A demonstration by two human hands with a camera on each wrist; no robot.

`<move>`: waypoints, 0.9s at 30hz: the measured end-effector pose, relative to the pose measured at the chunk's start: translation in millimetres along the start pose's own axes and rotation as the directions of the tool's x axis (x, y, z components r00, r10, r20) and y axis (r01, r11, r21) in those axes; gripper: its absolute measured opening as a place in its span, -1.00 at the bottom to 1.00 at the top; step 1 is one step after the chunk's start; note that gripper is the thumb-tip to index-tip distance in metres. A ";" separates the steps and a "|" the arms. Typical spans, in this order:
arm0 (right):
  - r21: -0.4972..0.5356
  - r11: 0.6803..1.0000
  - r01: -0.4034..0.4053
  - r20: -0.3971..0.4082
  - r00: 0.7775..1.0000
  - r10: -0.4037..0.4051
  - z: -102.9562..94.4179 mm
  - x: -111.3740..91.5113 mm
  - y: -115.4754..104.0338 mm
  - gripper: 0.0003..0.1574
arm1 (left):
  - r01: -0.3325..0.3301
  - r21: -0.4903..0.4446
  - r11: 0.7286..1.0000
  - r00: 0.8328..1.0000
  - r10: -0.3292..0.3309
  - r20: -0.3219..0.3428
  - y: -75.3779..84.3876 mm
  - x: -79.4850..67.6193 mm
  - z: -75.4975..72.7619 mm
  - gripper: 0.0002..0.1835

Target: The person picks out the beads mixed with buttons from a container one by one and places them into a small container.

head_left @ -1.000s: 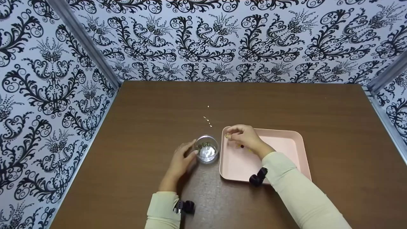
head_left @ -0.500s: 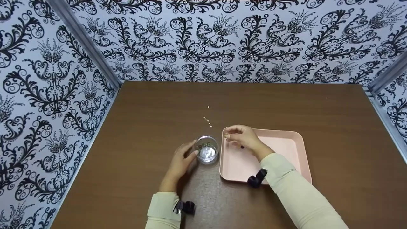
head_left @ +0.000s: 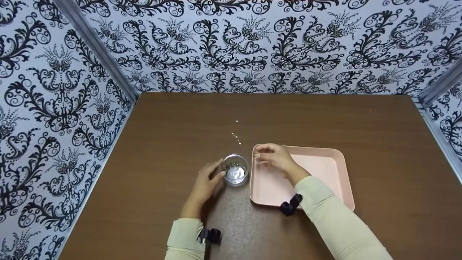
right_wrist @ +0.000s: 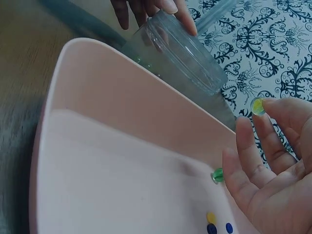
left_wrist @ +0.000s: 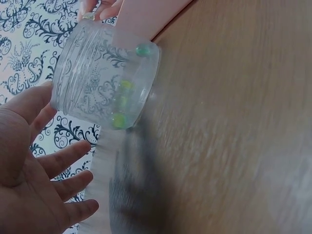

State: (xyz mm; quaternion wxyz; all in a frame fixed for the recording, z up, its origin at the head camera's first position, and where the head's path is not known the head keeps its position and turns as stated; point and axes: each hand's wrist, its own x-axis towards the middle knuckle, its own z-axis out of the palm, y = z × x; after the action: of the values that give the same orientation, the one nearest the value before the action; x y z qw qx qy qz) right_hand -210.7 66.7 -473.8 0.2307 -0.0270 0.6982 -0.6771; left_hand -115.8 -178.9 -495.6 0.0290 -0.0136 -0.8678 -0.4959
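My right hand [head_left: 277, 159] is over the left side of a pink tray [head_left: 317, 177]. Its thumb and forefinger pinch a clear glass marble [right_wrist: 258, 106] with a yellow core, while the other fingers spread loosely. Left of the tray stands a clear round jar [left_wrist: 87, 63] with no lid on. Several green and yellow marbles [left_wrist: 118, 120] lie at its bottom. My left hand [head_left: 205, 182] rests against the jar's left side, thumb and forefinger at the rim, the remaining fingers held out loosely. A green marble [right_wrist: 217, 175] lies inside the tray near its wall.
Small flat discs also lie in the tray, a yellow disc [right_wrist: 210, 217] and two dark blue ones. White specks [head_left: 235, 136] dot the brown table [head_left: 173, 122] beyond the jar. Patterned panels [head_left: 238, 47] border the table at the back and sides.
My right hand has shifted slightly left, toward the jar, with the marble pinched. It now covers more of the discs in the tray. My left hand and the jar stay put.
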 end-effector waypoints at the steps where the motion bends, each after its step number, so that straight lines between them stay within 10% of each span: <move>1: 0.003 1.000 0.001 -0.001 1.000 -0.001 0.4 -0.4 -0.3 -0.56 | 0.003 0.002 1.000 1.000 -0.003 0.000 0.4 0.1 -0.1 -0.54; 27: 0.052 0.999 -0.006 -0.016 1.000 0.007 6.3 -4.2 -3.6 -0.60 | 0.001 0.010 1.000 1.000 -0.001 -0.001 2.7 -0.2 0.9 -0.53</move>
State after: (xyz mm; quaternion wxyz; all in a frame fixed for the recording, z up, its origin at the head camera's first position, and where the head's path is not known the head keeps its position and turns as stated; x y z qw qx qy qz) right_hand -205.7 61.9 -469.0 0.2277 -0.0132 0.6822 -0.6947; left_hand -115.5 -176.7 -493.8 0.0294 -0.0128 -0.8702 -0.4916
